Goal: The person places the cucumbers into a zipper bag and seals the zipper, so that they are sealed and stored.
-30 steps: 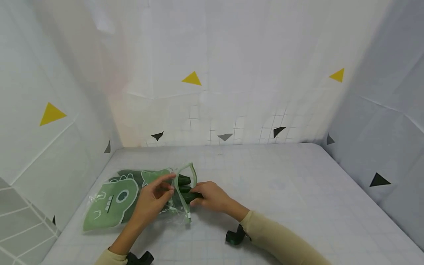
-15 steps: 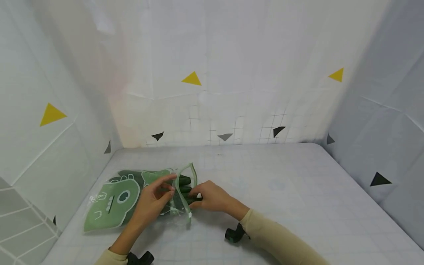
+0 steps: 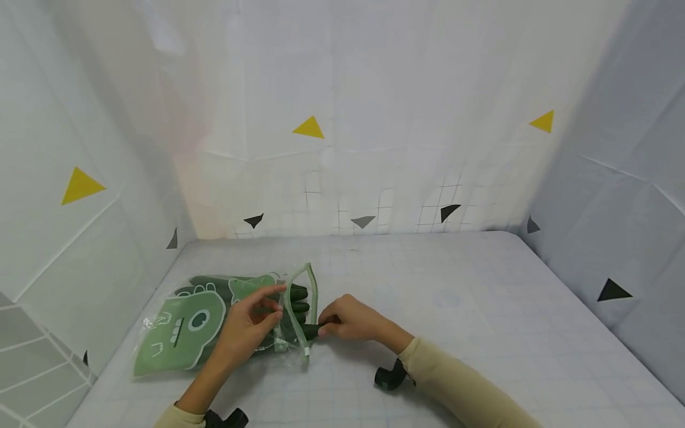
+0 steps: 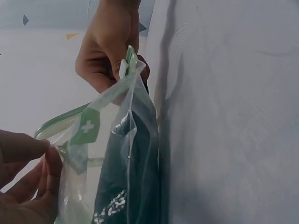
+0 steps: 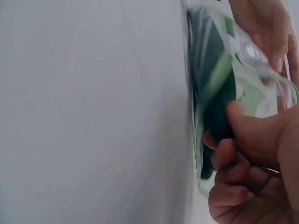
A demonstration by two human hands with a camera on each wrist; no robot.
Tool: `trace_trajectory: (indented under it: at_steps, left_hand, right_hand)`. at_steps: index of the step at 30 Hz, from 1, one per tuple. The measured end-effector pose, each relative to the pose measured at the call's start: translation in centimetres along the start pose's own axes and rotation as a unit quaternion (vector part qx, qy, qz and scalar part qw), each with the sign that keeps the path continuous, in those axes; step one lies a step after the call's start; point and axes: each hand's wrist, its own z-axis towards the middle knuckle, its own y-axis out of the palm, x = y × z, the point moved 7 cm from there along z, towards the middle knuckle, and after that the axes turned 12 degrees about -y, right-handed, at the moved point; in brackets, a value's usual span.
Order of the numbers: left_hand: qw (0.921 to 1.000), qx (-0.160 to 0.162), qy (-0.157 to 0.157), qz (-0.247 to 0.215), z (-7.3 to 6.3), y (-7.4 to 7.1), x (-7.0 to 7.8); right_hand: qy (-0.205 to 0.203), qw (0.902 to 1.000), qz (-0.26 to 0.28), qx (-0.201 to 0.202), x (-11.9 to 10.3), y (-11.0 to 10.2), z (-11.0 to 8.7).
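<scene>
A clear zip bag (image 3: 179,342) with a green cartoon monster print lies on its side at the left of the table, its mouth facing right. Several dark green cucumbers (image 3: 299,293) fill it, their ends showing at the green-edged opening. My left hand (image 3: 243,327) pinches the bag's upper film close to the mouth, lifting it, as the left wrist view shows with thumb and finger on the plastic (image 4: 74,158). At the opening my right hand (image 3: 353,321) pinches the end of the nearest cucumber (image 5: 217,116) between thumb and fingers. Most of that cucumber is inside the bag.
A white slider (image 3: 307,351) sits at the near end of the zip strip. Black wrist camera mounts (image 3: 390,375) hang under both forearms, close over the white table (image 3: 455,333). White sheets with yellow and black triangles wall in the back and sides.
My right hand has shifted slightly right and toward the front edge; it now holds the nearest cucumber's end just outside the mouth. My left hand and the bag stay almost where they were.
</scene>
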Motion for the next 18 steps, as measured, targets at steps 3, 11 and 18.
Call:
trace_trajectory:
  at_steps: [3,11,18]
  left_hand:
    - [1.0000,0.001,0.002,-0.004,0.0,0.2,0.1]
    - [0.9999,-0.007,0.005,-0.011,0.1,0.1,0.1]
    - [1.0000,-0.004,0.003,-0.007,0.1,0.0,-0.1]
  right_hand:
    - [0.000,0.9998,0.015,0.015,-0.1,0.4,0.4]
    - [0.002,0.9997,0.004,0.023,-0.5,1.1,1.9]
    - [0.005,0.9997,-0.007,0.021,-0.7,1.6,2.7]
